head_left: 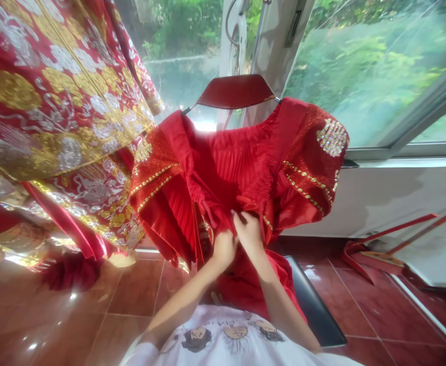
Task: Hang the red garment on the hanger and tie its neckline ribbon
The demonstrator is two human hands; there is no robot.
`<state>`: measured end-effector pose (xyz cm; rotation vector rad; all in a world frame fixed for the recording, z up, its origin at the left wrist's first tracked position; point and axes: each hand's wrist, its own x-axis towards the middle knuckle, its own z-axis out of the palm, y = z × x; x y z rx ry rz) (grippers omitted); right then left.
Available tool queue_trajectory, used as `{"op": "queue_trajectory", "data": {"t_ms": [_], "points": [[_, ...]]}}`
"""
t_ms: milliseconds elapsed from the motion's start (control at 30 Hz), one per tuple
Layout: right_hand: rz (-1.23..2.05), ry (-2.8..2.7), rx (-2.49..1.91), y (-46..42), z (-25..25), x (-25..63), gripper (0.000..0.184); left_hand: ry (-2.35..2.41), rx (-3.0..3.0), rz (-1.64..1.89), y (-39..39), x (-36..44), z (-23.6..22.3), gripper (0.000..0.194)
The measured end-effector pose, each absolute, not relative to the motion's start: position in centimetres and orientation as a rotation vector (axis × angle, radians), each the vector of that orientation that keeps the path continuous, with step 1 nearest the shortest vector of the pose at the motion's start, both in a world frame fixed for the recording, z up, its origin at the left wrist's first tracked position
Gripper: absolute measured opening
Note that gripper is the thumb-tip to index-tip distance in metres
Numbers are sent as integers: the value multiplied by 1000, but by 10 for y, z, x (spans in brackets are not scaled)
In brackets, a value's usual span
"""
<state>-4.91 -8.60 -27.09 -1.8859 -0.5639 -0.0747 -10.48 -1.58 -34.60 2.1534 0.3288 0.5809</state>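
A red dress (242, 168) with gold-beaded sleeves hangs on a dark red hanger (236, 91) in front of me. Both my hands are at its waist, close together. My left hand (223, 249) is closed, pinching the red fabric near the middle seam. Touching it on the right, my right hand (248, 231) has its fingers curled into the pleated cloth just above. The skirt falls down over my lap.
A red garment with gold and silver embroidery (55, 117) hangs at the left. Windows (360, 66) stand behind the dress. A dark seat edge (314, 305) shows at my right. The floor has glossy red tiles (74, 315); red rods (394, 236) lean against the wall.
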Motion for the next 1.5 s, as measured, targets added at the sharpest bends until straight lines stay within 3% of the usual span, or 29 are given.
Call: {"op": "queue_trajectory", "data": {"t_ms": [333, 733, 1233, 1333, 1500], "points": [[12, -933, -1951, -81, -300, -50, 15, 436, 2092, 633, 16, -130, -363, 16], [-147, -826, -1958, -75, -333, -64, 32, 471, 2070, 612, 22, -130, -359, 18], [37, -641, -1800, -73, -328, -75, 24, 551, 2118, 624, 24, -137, -362, 10], [175, -431, -1579, -73, -324, -88, 23, 594, 2100, 768, 19, -140, -362, 17], [169, -157, -1339, -68, -321, -107, 33, 734, 2123, 1359, 4, -151, -383, 23]]}}
